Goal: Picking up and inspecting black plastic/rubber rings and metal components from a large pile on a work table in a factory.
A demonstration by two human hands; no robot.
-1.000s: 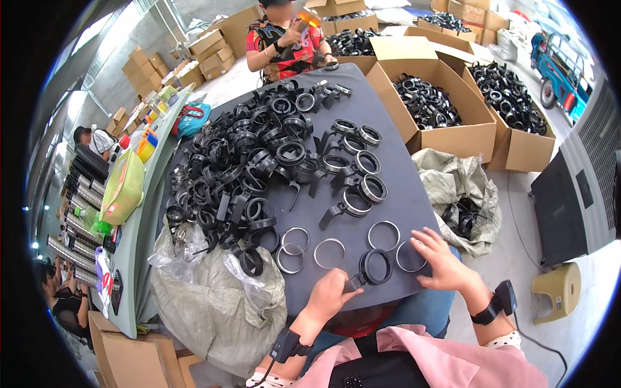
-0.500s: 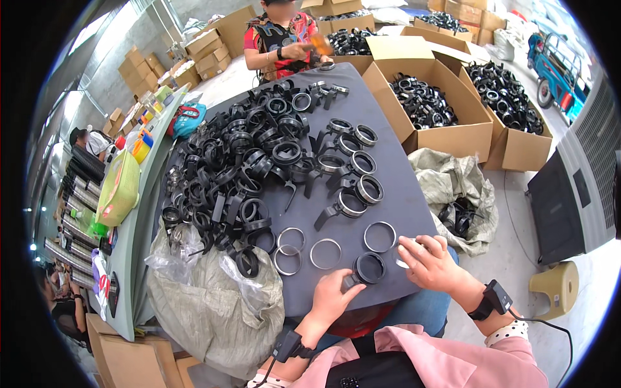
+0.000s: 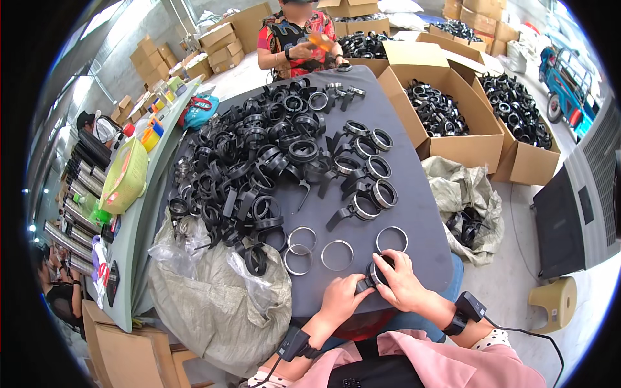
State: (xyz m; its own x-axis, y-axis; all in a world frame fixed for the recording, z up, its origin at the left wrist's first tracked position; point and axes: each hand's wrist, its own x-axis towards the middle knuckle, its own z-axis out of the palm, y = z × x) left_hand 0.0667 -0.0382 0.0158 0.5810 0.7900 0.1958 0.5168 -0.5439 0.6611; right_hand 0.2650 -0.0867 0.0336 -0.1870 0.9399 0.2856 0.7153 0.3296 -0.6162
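My left hand [image 3: 343,299] and my right hand [image 3: 401,282] together grip one black ring-shaped clamp part [image 3: 377,272] at the near edge of the dark table [image 3: 414,213]. The right hand's fingers press down on the part's ring; the left hand pinches its handle end. Several loose silver metal rings [image 3: 337,255] lie on the table just beyond my hands. Further out stands a row of assembled black clamps with silver rings [image 3: 369,187], and a big heap of black clamp parts [image 3: 259,155] covers the table's left and far side.
A person in a red patterned shirt [image 3: 294,39] works at the table's far end. Open cardboard boxes of black parts [image 3: 446,116] stand to the right. Grey sacks [image 3: 213,304] lie at the left near corner and right side. A beige stool [image 3: 550,301] is at right.
My right hand has come left from the table's right edge onto the black part. Both hands now close on it together near the table's front edge.
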